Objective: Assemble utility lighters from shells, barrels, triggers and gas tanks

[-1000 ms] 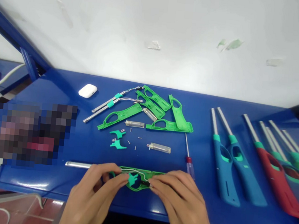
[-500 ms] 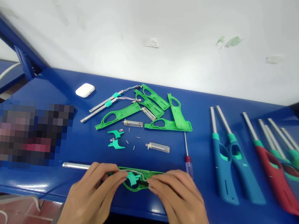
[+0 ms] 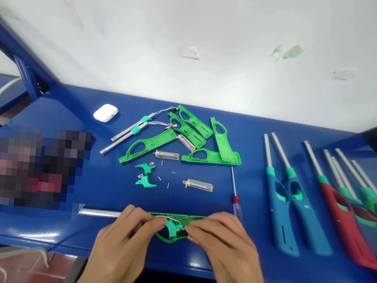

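In front of me at the table's near edge lies a green lighter shell half (image 3: 181,215), its inner side up. From its left end a metal tube (image 3: 100,213) sticks out past my left hand (image 3: 123,242). That hand is closed on the shell, thumb and fingertips at the left of its finger hole. A teal trigger (image 3: 172,230) sits over the hole between both hands, with a thin pale wire above it. My right hand (image 3: 228,250) is closed at the shell's right part, fingertips beside the trigger at a small dark part. The hands hide both shell ends.
Beyond are more green shell halves (image 3: 194,135), clear fuel tanks (image 3: 199,185), teal triggers (image 3: 146,181), small screws (image 3: 168,185) and metal tubes with wires (image 3: 118,143). A screwdriver (image 3: 236,204) and several whole lighters (image 3: 281,217) lie right. A white case (image 3: 106,113) is at back left.
The trigger has shifted slightly right and down over the shell's hole, nearer my right fingertips. My left hand and the metal tube have moved a little to the right. The view has shifted slightly.
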`<action>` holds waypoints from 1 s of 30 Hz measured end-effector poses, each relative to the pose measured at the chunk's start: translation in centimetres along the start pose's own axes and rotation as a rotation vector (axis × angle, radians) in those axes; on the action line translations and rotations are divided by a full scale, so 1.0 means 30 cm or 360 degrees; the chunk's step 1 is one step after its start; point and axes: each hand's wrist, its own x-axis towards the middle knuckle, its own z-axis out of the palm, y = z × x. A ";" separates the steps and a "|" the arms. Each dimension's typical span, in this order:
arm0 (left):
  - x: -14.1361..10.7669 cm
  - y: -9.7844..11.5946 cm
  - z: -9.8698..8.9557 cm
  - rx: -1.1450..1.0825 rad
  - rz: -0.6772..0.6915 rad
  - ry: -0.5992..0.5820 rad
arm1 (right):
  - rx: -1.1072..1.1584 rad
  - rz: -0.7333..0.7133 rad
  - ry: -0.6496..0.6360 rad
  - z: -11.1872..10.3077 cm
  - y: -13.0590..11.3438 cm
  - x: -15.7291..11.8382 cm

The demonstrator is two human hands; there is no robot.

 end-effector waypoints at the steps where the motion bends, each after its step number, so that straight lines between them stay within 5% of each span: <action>1: -0.002 -0.002 0.004 -0.0002 -0.0002 0.0006 | 0.0011 0.0002 -0.0003 0.000 0.000 0.001; 16: -0.006 -0.001 0.016 0.0053 0.0082 0.0102 | 0.0041 0.0037 0.0028 -0.003 0.002 0.000; 30: 0.008 -0.004 0.005 0.0061 0.0016 -0.0009 | -0.0037 0.0087 0.0029 0.000 -0.011 -0.003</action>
